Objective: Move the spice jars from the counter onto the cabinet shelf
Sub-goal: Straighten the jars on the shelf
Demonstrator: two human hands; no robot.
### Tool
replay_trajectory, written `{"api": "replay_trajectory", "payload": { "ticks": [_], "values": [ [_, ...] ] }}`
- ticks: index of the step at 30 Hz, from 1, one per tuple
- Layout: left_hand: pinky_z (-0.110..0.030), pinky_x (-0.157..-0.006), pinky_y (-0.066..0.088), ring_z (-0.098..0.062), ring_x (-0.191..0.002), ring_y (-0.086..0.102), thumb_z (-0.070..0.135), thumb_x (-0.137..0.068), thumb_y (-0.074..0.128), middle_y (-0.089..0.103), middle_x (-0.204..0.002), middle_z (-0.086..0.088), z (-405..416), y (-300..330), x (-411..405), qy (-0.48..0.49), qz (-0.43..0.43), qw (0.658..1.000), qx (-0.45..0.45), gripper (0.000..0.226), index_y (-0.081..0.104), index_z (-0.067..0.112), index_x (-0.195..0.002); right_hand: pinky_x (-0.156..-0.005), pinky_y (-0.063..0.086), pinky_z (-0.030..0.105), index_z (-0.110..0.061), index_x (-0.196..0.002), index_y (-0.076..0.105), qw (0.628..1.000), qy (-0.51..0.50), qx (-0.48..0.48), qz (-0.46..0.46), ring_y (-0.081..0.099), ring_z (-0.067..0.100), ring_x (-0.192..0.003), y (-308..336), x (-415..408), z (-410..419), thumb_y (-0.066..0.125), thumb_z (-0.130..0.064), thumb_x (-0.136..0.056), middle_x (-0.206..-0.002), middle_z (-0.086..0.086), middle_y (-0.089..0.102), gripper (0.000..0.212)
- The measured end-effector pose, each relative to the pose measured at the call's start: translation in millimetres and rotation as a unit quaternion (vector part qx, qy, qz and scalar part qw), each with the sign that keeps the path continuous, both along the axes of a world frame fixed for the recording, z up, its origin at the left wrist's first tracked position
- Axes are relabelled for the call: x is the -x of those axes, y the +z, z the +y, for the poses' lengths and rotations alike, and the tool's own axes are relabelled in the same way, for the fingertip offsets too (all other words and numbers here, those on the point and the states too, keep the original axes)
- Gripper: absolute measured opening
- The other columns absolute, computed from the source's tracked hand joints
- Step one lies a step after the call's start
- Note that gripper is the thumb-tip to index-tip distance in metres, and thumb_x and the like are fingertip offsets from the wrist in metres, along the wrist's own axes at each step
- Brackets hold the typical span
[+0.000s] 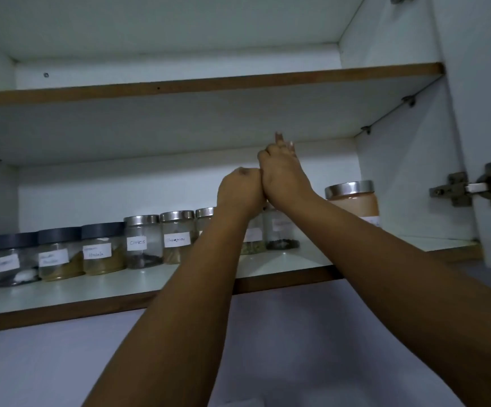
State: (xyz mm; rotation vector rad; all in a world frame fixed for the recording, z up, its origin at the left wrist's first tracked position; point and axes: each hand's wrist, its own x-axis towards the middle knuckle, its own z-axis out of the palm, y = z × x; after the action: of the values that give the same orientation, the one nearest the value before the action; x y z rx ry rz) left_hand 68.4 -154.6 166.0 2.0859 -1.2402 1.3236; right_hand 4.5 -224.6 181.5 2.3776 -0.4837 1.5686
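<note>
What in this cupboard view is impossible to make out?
- Head view: whether the left hand or right hand holds anything; only their backs show.
- The jars behind the hands: forearms cover their lids and labels.
- The leftmost black-lidded jar: label too blurred to read.
- The big steel-lidded jar: label partly cut off by the right arm.
- The counter: out of frame.

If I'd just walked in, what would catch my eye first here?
Two bare arms reaching up into an open cabinet, the left hand and right hand pressed together mid-frame. Behind them a row of labelled jars lines the lower shelf, dark lids at the left, silver lids further right. A bigger jar stands at the right end; the upper shelf shows nothing.
</note>
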Motion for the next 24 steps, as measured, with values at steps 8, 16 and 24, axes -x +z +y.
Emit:
{"api": "replay_trajectory", "payload": {
  "ticks": [8, 16, 24],
  "values": [
    [-0.026, -0.047, 0.044, -0.026, -0.054, 0.06, 0.028, -0.082, 0.053, 0.062, -0.058, -0.004, -9.3, -91.7, 65.3, -0.127, -0.093, 0.981, 0.117, 0.025, 0.065, 0.015, -0.065, -0.099, 0.031, 0.041, -0.018, -0.127, 0.055, 0.994, -0.088, -0.034, -0.053, 0.034, 0.03, -0.126, -3.1, 102.5, -32.4, 0.047, -0.025, -0.096, -0.133, 0.009, 0.048, 0.033],
    [-0.031, -0.05, 0.034, -0.019, -0.049, 0.048, 0.024, -0.093, 0.055, 0.051, -0.055, -0.002, -30.8, -147.1, 90.8, -0.105, -0.142, 0.964, 0.199, 0.034, 0.053, 0.017, -0.059, -0.085, 0.039, 0.03, -0.017, -0.121, 0.065, 0.959, 0.034, -0.218, 0.18, 0.056, 0.018, -0.105, -3.9, 157.1, -40.1, 0.045, -0.052, -0.097, -0.118, 0.004, 0.065, 0.047],
    [-0.031, -0.052, 0.035, -0.019, -0.05, 0.046, 0.023, -0.093, 0.052, 0.046, -0.054, -0.001, -39.2, -151.1, 90.8, -0.104, -0.169, 0.95, 0.24, 0.036, 0.051, 0.015, -0.058, -0.083, 0.043, 0.023, -0.014, -0.117, 0.068, 0.976, -0.008, -0.147, 0.162, 0.058, 0.017, -0.107, -12.5, 117.7, -60.9, 0.063, -0.027, -0.092, -0.121, 0.004, 0.063, 0.028]
  ]
}}
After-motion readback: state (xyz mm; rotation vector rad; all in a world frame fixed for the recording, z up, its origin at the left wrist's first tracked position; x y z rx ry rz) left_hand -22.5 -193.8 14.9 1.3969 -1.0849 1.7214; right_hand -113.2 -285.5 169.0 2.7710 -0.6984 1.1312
